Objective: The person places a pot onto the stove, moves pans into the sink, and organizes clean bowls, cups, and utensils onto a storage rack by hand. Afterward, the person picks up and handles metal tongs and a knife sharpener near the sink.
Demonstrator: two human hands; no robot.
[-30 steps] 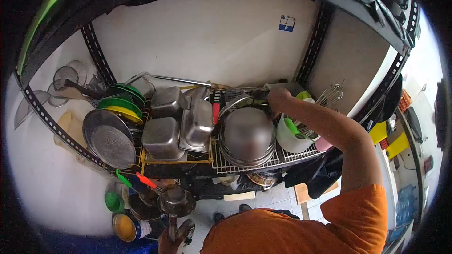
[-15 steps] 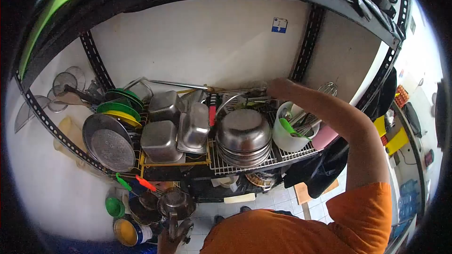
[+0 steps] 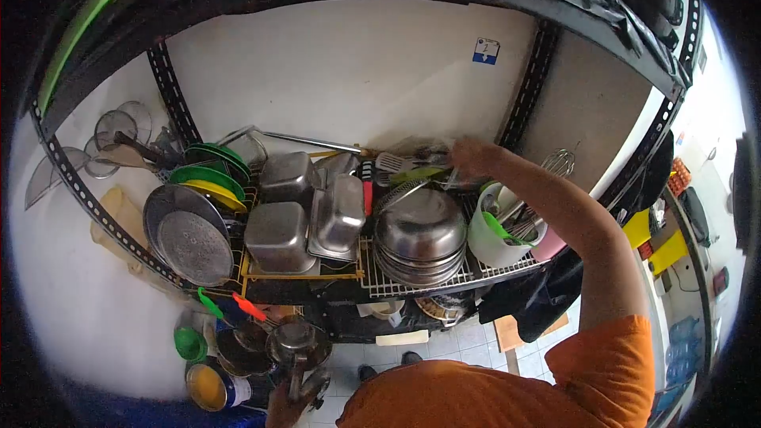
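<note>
Just left of right grip: utensils

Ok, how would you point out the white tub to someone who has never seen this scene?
Find the wire shelf, then the stack of metal bowls on it. The tub stands just right of that stack, below the right hand in the picture. It is white and holds utensils, one bright green, unlike the metal bowls to its left and the pink item to its right.

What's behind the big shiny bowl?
Behind the shiny bowl you can see a pale slotted turner, something green and the person's right hand. The bowl covers whatever sits low behind it, and blur hides what the hand may hold.
</note>
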